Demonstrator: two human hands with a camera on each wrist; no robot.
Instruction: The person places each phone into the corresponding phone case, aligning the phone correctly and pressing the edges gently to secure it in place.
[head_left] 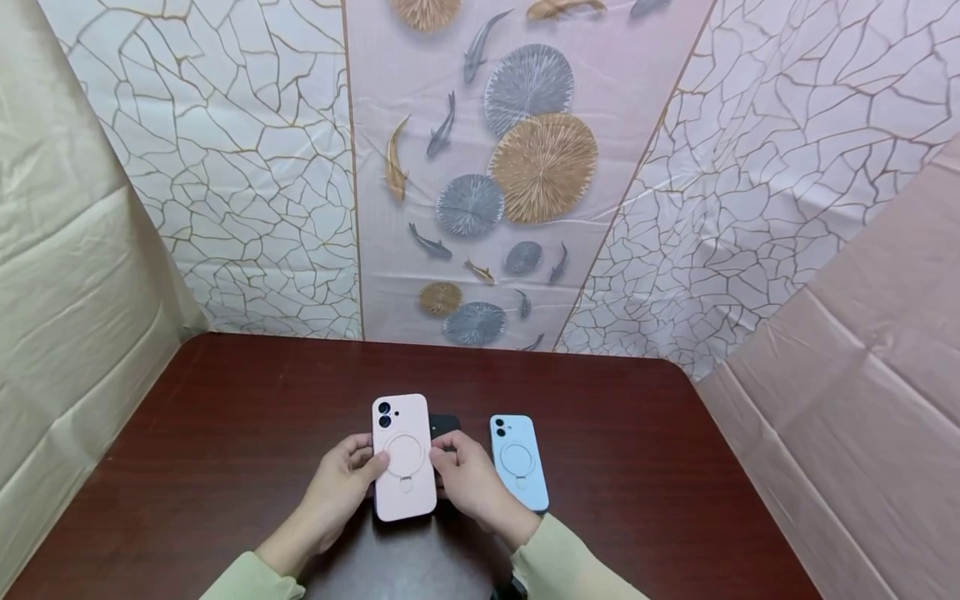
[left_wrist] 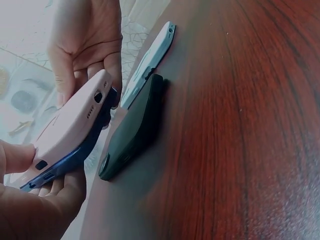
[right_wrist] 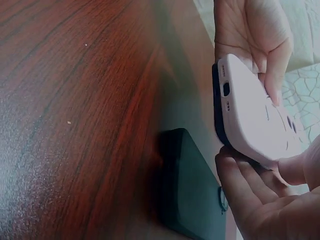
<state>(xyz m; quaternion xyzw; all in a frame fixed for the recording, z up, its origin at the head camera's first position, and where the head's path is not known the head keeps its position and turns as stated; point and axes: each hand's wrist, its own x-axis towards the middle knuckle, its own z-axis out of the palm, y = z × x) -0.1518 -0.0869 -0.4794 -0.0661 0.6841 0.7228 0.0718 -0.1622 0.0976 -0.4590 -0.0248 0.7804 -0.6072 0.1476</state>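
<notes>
A pink phone case (head_left: 405, 502) with a ring on its back is held up between both hands, camera cutouts at the top. Under it, in the left wrist view, a dark blue case (left_wrist: 85, 150) lies flat against it. My left hand (head_left: 333, 492) grips the pair along the left side, thumb on the pink back. On the opposite edge, my right hand (head_left: 474, 485) pinches with thumb and fingers. A black phone case (left_wrist: 132, 125) rests on the table below, mostly hidden in the head view. Beside the right hand lies a light blue phone case (head_left: 528, 479). Whether phones are inside, I cannot tell.
The dark red wooden table (head_left: 637, 450) runs back to a patterned cloth backdrop (head_left: 262, 167). Cloth drapes hang along the left side (head_left: 67, 292) and the right side (head_left: 847, 375). A dark band (head_left: 510, 588) shows near the right sleeve.
</notes>
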